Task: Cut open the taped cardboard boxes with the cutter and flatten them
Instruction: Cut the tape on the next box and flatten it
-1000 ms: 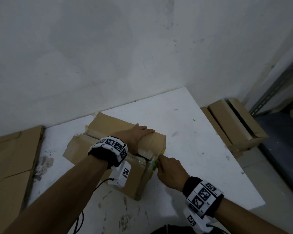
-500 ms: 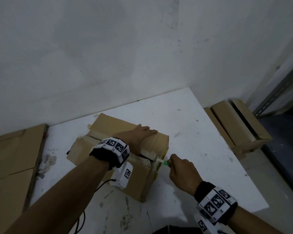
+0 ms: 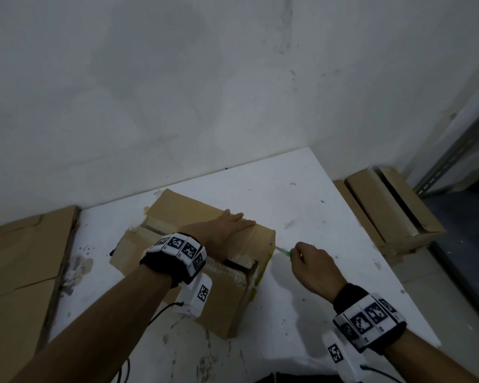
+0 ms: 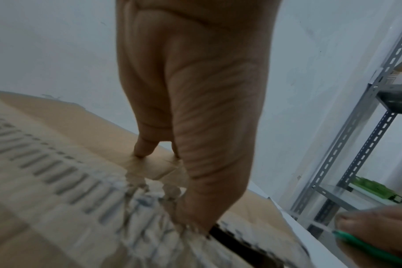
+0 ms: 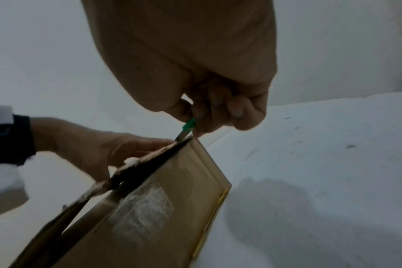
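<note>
Left hand [image 3: 227, 228] presses box [image 3: 227, 297] on white table [image 3: 315, 217].

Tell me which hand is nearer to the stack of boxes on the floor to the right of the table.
Right. The right hand, gripping the green cutter, is beside the table's box, on the side toward the floor stack. The left hand lies flat on that box, farther away.

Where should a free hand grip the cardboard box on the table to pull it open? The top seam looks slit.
Probably the near top flap of the cardboard box, by its slit edge, from above: a dark gap shows there, while the left hand presses the far flap.
</note>
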{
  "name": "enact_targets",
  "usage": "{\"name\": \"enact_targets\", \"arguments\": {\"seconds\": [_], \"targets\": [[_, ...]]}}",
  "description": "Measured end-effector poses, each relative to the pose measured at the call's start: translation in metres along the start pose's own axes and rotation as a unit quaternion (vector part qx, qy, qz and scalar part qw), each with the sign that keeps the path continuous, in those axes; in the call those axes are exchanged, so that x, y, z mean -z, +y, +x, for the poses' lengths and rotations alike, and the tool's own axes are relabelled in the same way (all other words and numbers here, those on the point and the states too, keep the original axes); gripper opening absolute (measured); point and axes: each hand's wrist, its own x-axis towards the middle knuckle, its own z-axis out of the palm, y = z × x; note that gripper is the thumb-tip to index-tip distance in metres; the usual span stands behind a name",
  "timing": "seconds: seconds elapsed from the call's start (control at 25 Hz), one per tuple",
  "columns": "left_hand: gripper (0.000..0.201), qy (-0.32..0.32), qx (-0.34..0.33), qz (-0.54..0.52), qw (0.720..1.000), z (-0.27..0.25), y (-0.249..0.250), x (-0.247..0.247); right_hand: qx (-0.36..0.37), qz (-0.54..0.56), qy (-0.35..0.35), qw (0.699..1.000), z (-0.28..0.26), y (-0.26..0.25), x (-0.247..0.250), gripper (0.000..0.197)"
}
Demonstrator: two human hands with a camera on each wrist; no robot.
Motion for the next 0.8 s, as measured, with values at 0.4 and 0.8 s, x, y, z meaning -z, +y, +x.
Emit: {"name": "enact_targets", "arguments": {"seconds": [0.4,0.8], "targets": [[0.086,0.09,-0.033,-0.182,0.979,-0.029,0.004,-0.018,0.085,0.041,-0.056,0.994,0.037,-0.047,0.007,0.041],[0.124,0.239,0.391,-0.331,0.825,-0.079,-0.05,-0.093,0.072,-0.018,-0.134,0.988,0.075,-0.097,-0.035,0.053]]}}
